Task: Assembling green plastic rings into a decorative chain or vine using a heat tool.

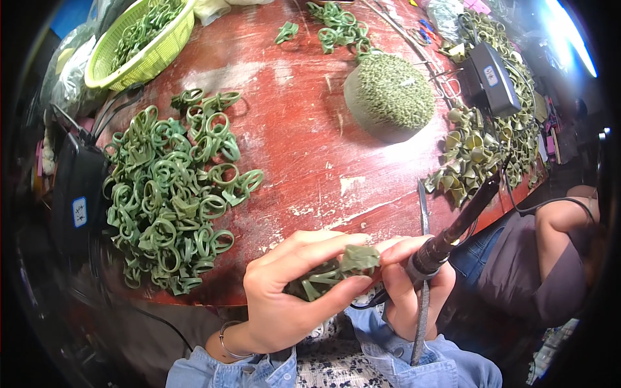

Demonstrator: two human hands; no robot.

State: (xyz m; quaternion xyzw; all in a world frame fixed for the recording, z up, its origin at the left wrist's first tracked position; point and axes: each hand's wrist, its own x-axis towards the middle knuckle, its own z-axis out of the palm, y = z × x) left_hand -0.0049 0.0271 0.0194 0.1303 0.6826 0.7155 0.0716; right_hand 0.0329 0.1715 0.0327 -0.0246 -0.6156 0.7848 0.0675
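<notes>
My left hand (278, 304) is closed round several green plastic ring-shaped pieces (314, 283). One crinkled leaf-like green piece (359, 258) stands out between its thumb and fingertips. My right hand (402, 301) meets that piece with its fingertips. A slim metal tool (423, 310), pointed at the far end and ridged along its lower part, runs upright through the right hand's grip. Across that hand's fingers slants a dark rod (446, 242) with a thicker near end; whether the hand holds it is hard to see. A heap of similar green pieces (171, 200) lies left of my hands.
The red, scuffed table (297, 161) carries a round block with a rough green top (396, 90). A yellow-green basket (103, 68) stands far left. Olive-green pieces (475, 145) are heaped at right beside a black box (491, 79). Another person's arm (553, 239) is at far right.
</notes>
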